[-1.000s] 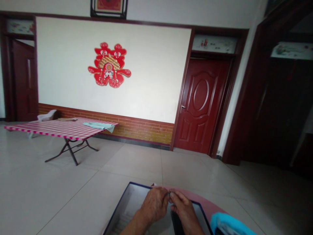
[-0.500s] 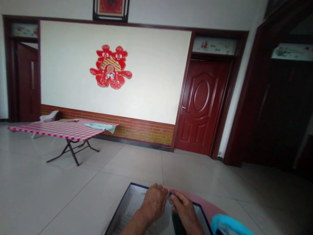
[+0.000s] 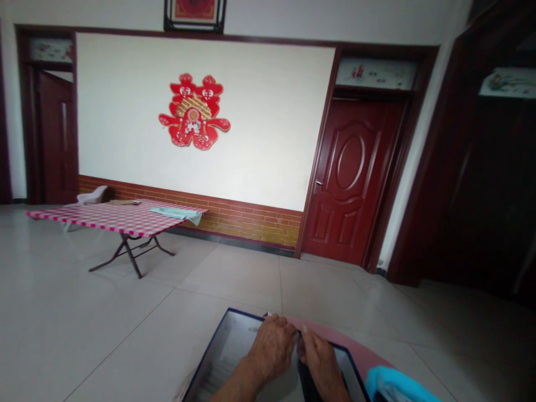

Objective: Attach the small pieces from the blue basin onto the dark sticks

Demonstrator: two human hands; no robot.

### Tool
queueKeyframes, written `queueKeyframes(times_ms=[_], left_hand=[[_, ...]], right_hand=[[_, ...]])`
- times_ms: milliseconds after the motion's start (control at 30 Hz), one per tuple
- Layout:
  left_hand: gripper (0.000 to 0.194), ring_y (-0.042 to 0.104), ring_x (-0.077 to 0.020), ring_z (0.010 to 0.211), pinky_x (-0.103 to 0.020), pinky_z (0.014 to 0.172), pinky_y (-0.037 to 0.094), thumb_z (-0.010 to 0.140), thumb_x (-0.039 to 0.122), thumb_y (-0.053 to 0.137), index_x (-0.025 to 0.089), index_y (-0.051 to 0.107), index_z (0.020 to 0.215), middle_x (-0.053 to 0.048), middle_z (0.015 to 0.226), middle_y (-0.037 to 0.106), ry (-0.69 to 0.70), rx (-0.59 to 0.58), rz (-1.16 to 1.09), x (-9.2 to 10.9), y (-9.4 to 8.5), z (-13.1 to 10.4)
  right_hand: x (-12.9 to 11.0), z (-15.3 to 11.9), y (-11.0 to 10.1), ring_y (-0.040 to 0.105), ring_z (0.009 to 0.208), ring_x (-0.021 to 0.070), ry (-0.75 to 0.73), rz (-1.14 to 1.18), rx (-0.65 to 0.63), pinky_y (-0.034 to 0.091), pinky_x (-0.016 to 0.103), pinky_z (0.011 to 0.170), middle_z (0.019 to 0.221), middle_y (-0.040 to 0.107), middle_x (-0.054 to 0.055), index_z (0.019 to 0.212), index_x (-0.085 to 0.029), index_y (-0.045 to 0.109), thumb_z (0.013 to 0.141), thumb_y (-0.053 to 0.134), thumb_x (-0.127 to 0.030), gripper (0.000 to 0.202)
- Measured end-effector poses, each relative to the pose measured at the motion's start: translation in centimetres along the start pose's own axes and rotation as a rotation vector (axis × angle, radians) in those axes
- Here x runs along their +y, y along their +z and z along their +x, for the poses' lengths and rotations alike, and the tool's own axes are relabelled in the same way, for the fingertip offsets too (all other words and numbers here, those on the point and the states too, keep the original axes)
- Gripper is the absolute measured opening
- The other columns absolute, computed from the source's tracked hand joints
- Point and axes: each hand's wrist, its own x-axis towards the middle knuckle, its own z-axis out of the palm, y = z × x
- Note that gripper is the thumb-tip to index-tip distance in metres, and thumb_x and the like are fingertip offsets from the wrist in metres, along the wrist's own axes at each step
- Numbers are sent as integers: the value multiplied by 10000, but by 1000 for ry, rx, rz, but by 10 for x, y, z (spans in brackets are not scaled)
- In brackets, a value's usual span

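Standing here, I'd call the right hand nearer, its grip wrapped round a dark strip running lengthwise back toward the person, box below, left hand bunched beside the far end, can't tell if that one's holding anything.

Dim light, deep shadow at right, glints on the red door; slight blur, stretched edges
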Motion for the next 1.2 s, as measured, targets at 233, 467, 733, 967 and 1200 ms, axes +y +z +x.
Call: queueKeyframes(times_ms=[233,467,733,967,1200], left_hand=[[185,560,-196,810,-352,814,414,857,177,384,165,568,834,-77,781,595,-23,58,-5,-6,5,-3],[177,559,-189,820,-332,812,414,852,169,392,163,568,838,-71,811,611,24,-34,-12,5,-5,1],[196,565,-195,835,-349,831,410,849,170,383,171,579,852,-75,819,618,-33,-17,-37,0,-4,-1],[189,559,-194,814,-345,821,415,853,188,384,162,568,818,-79,791,603,-19,4,-22,0,-1,-2],[150,555,-186,815,-336,812,417,836,171,414,155,559,797,-67,791,596,31,-58,-2,2,-2,-1]], right_hand=[[-12,-2,-5,590,760,196,-78,-28,-1,442,270,707,767,644,32,806,-214,578,802,417,-376,229],[-3,0,-1,577,726,203,-87,-45,25,421,282,710,720,632,51,672,-217,559,828,376,-435,325],[-9,-1,-5,564,649,184,5,16,-39,425,269,620,689,618,23,727,-217,554,848,331,-467,356],[-7,-1,-3,592,814,209,-27,-50,14,434,271,747,822,669,62,776,-216,590,798,407,-434,285],[-1,-1,4,565,610,194,14,-46,-43,422,282,596,626,621,54,636,-205,544,845,277,-517,461]])
